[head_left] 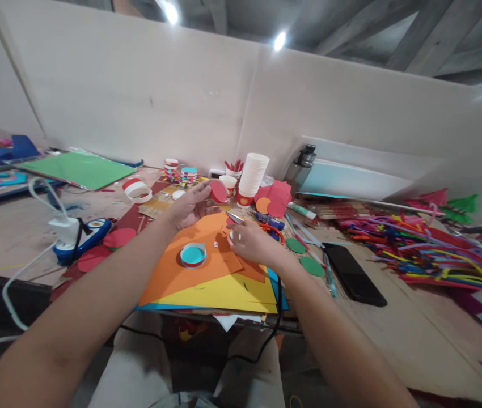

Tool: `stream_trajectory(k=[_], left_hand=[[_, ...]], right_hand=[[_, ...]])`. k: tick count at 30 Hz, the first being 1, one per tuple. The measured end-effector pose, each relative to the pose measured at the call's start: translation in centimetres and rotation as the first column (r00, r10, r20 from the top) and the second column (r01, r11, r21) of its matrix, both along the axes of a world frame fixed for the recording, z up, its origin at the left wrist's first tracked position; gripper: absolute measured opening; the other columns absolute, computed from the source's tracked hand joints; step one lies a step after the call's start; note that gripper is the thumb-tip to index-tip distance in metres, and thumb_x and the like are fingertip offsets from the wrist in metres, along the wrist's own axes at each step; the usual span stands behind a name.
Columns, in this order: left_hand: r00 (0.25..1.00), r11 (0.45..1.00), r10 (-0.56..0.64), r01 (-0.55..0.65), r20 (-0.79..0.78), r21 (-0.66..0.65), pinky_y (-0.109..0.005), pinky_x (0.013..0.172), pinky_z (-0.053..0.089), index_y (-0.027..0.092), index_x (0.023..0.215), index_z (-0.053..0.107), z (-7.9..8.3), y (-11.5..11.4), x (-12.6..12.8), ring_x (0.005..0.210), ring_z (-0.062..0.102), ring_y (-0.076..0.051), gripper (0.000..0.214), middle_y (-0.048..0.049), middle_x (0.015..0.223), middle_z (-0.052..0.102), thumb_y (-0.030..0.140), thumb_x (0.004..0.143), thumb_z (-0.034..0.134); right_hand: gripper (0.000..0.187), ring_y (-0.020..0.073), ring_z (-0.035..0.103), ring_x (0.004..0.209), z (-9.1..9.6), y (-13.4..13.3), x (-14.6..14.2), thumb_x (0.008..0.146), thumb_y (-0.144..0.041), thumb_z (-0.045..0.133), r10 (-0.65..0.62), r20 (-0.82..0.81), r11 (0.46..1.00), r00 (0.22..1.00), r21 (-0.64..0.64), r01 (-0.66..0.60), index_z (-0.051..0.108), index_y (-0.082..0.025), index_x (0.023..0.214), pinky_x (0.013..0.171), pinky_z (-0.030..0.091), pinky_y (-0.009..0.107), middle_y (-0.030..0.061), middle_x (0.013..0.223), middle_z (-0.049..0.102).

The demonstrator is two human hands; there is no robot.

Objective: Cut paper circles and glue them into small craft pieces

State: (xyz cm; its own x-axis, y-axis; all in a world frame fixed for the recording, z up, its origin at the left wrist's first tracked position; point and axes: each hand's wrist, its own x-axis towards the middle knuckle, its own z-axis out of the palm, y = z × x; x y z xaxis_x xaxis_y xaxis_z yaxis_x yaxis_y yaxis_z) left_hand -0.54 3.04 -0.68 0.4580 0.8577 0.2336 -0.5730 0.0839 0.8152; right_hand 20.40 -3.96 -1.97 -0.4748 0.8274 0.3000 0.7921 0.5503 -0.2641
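My left hand (189,207) is raised over the orange paper (168,277), its thumb and fingers pinching a red paper disc (219,191) with a pale edge. Lower and to the right, my right hand (253,242) has its fingers closed near a small red and white piece; what they grip is mostly hidden. Just behind that hand show a scissor blade (235,217) and orange scissor handles (274,231); I cannot tell if the hand touches them. A shallow cut cup ring (193,255), blue inside, rests on the orange sheet. Yellow paper (224,293) lies beneath.
Stacked white paper cups (253,175) stand at the back. Green discs (311,266), a black phone (354,273) and a pile of pipe cleaners (419,243) lie to the right. At left are a blue power strip (81,241), red discs (94,258) and a green sheet pack (81,168).
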Motion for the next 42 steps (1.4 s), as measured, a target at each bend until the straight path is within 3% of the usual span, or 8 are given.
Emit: stream_trajectory(k=[4, 8, 11, 14, 18, 25, 37, 42], left_hand=[[1.000, 1.000, -0.001, 0.001, 0.026, -0.008, -0.035, 0.090, 0.058, 0.015, 0.105, 0.064, 0.2, -0.2, 0.2, 0.091, 0.072, -0.019, 0.031, -0.0081, 0.097, 0.074, 0.027, 0.079, 0.075], [1.000, 1.000, -0.029, 0.029, 0.010, 0.013, -0.037, 0.096, 0.055, 0.015, 0.110, 0.064, 0.3, -0.7, 0.5, 0.099, 0.070, -0.020, 0.039, -0.0094, 0.106, 0.073, 0.021, 0.075, 0.078], [0.999, 0.998, -0.045, 0.045, 0.013, 0.032, -0.040, 0.099, 0.053, 0.017, 0.114, 0.062, 0.0, -1.1, 0.9, 0.103, 0.068, -0.020, 0.044, -0.0089, 0.113, 0.070, 0.015, 0.073, 0.078], [0.999, 0.999, -0.041, 0.041, 0.013, 0.032, -0.042, 0.099, 0.052, 0.019, 0.113, 0.063, -0.3, -1.4, 1.5, 0.104, 0.067, -0.019, 0.044, -0.0075, 0.114, 0.069, 0.014, 0.073, 0.078], [1.000, 0.999, -0.029, 0.029, 0.007, 0.041, -0.045, 0.102, 0.050, 0.024, 0.116, 0.063, -0.5, -1.8, 2.2, 0.112, 0.063, -0.021, 0.048, -0.0061, 0.120, 0.066, 0.016, 0.072, 0.079], [1.000, 0.998, 0.003, -0.005, 0.021, 0.064, -0.046, 0.106, 0.047, 0.023, 0.117, 0.065, -0.2, -2.2, 2.6, 0.121, 0.058, -0.025, 0.053, -0.0075, 0.130, 0.063, 0.017, 0.068, 0.082], [1.000, 0.992, 0.012, -0.009, -0.028, 0.127, -0.046, 0.103, 0.050, 0.024, 0.119, 0.064, -0.5, -2.1, 2.5, 0.119, 0.060, -0.027, 0.057, -0.0081, 0.129, 0.064, 0.019, 0.066, 0.084], [0.999, 0.995, 0.036, -0.033, -0.030, 0.092, -0.042, 0.100, 0.052, 0.022, 0.117, 0.066, -0.5, -2.0, 2.5, 0.116, 0.061, -0.026, 0.057, -0.0087, 0.124, 0.067, 0.020, 0.064, 0.085]], right_hand=[[0.044, 0.0180, 0.063, 0.085, 1.7, 0.5, -0.8, 0.072, -0.027, 0.069, -0.132, -0.486, 0.990, 0.864, -0.102, 0.094, 0.062, -0.016, 0.114, 0.079, 0.053, 0.033, 0.0094, 0.107, 0.064], [0.039, 0.0160, 0.064, 0.078, 3.0, 1.6, -1.6, 0.064, -0.035, 0.075, -0.221, -0.854, 0.973, 0.472, -0.226, 0.046, 0.057, -0.021, 0.096, 0.071, 0.052, 0.029, 0.0009, 0.088, 0.067], [0.038, 0.0140, 0.063, 0.074, 3.1, 2.4, -2.0, 0.061, -0.039, 0.078, -0.206, -0.958, 0.976, 0.200, -0.216, -0.030, 0.052, -0.021, 0.083, 0.071, 0.051, 0.028, -0.0015, 0.081, 0.066], [0.038, 0.0135, 0.063, 0.073, 2.8, 2.8, -2.3, 0.060, -0.041, 0.079, -0.183, -0.977, 0.982, 0.113, -0.187, -0.029, 0.050, -0.021, 0.075, 0.074, 0.051, 0.028, -0.0018, 0.075, 0.063], [0.038, 0.0163, 0.066, 0.087, 2.4, 2.5, -2.6, 0.064, -0.040, 0.079, -0.097, -0.980, 0.994, 0.175, -0.103, -0.028, 0.053, -0.022, 0.086, 0.082, 0.052, 0.031, 0.0014, 0.091, 0.068], [0.046, 0.0220, 0.061, 0.117, 2.0, 1.5, -2.1, 0.079, -0.041, 0.067, -0.041, -0.857, 0.999, 0.514, -0.034, 0.023, 0.056, -0.025, 0.121, 0.093, 0.051, 0.037, 0.0074, 0.130, 0.063], [0.049, 0.0241, 0.061, 0.115, 2.4, 0.8, -2.3, 0.072, -0.036, 0.074, -0.094, -0.848, 0.995, 0.521, -0.065, 0.074, 0.064, -0.023, 0.119, 0.092, 0.051, 0.039, 0.0074, 0.130, 0.064], [0.043, 0.0228, 0.062, 0.112, 2.2, 0.7, -2.2, 0.076, -0.036, 0.073, -0.076, -0.803, 0.993, 0.591, -0.007, 0.118, 0.067, -0.023, 0.116, 0.095, 0.050, 0.037, 0.0064, 0.128, 0.066]])
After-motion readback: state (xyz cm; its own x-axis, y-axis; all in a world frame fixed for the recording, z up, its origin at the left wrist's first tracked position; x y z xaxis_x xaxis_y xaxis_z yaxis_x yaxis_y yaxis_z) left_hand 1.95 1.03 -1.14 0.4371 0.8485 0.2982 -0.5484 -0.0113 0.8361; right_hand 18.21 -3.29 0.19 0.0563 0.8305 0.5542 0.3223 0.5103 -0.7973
